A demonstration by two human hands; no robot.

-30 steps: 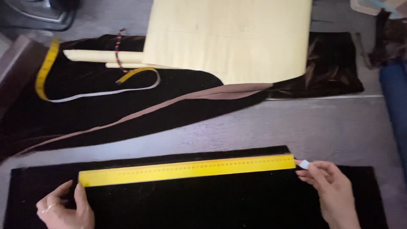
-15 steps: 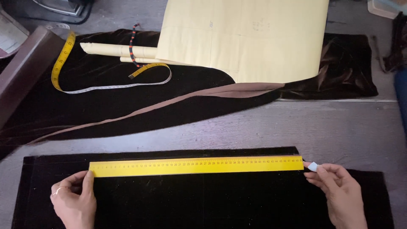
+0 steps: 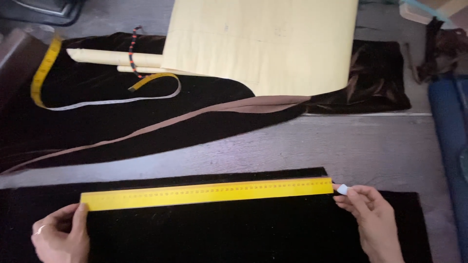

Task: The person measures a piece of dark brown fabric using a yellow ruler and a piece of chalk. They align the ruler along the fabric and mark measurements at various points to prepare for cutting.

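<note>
Yellow is the colour that catches the eye first: a long ruler (image 3: 207, 193) lies flat on a strip of black velvet (image 3: 219, 234) at the near edge of the grey table (image 3: 351, 141). It runs almost level, its right end a little higher than the left, just below the far edge of the velvet.

The left hand (image 3: 61, 237) rests on the velvet at the ruler's left end. Its fingers are curled loosely together and the fingertips touch the ruler's corner, pressing it down; a ring shows on one finger.

The right hand (image 3: 373, 219) is at the other end. Thumb and forefinger are pinched on a small white piece of chalk (image 3: 342, 189), and the chalk touches the velvet just beside the ruler's right tip. The other fingers are folded under.

Farther back lies a larger piece of dark velvet (image 3: 122, 122) with a curved, brown-lined edge, well apart from the strip. On it I see a yellow-and-white tape measure (image 3: 73, 100) in loose loops, and a rolled paper tube (image 3: 112, 57) with a red-and-black cord (image 3: 132, 51) across it. A big sheet of pale yellow pattern paper (image 3: 263, 41) covers part of this cloth — its lower right corner reaches a shiny brown fabric (image 3: 375, 78). At the right edge stands something blue (image 3: 451, 146); what it is I cannot tell.
</note>
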